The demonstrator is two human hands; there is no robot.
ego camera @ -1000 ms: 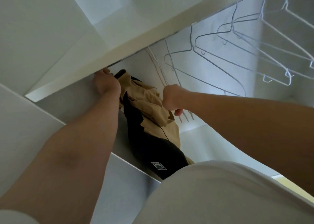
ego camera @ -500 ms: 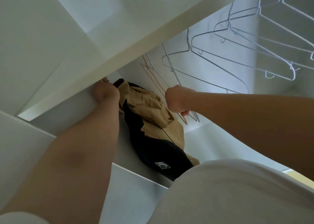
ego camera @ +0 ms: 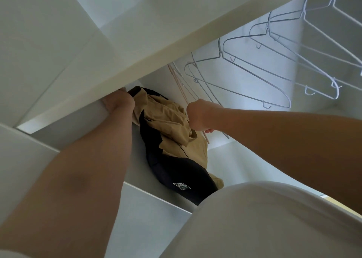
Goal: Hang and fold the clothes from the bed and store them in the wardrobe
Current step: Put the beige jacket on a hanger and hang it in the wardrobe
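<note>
A person reaches up with both bare arms into a white wardrobe (ego camera: 58, 140), seen from below. On the left, the left hand (ego camera: 119, 103) is pressed up under the front edge of a shelf (ego camera: 176, 48), at the top of a tan and black jacket (ego camera: 172, 124). Its fingers are hidden behind the shelf edge, so I cannot tell whether they grip anything.

The jacket hangs bunched inside the wardrobe, between the two hands, with its black lower part drooping toward the person's white shirt (ego camera: 254, 218).

The right hand (ego camera: 199, 116) is clenched in a fist against the jacket's right edge. It seems to hold a fold of cloth. A pink hanger (ego camera: 177, 81) runs down just behind the fist, so the grip may take that in too.

Further right, several empty wire hangers (ego camera: 254, 77) dangle in a row.

The risks, as I judge them:

- The jacket looks crumpled rather than squared on its support, so letting go now could leave it lopsided or let it slide off.
- If the hook is not seated, the garment would drop when the left hand withdraws.
- The fist could also snag the nearby hangers and tangle them or pull them loose.
</note>
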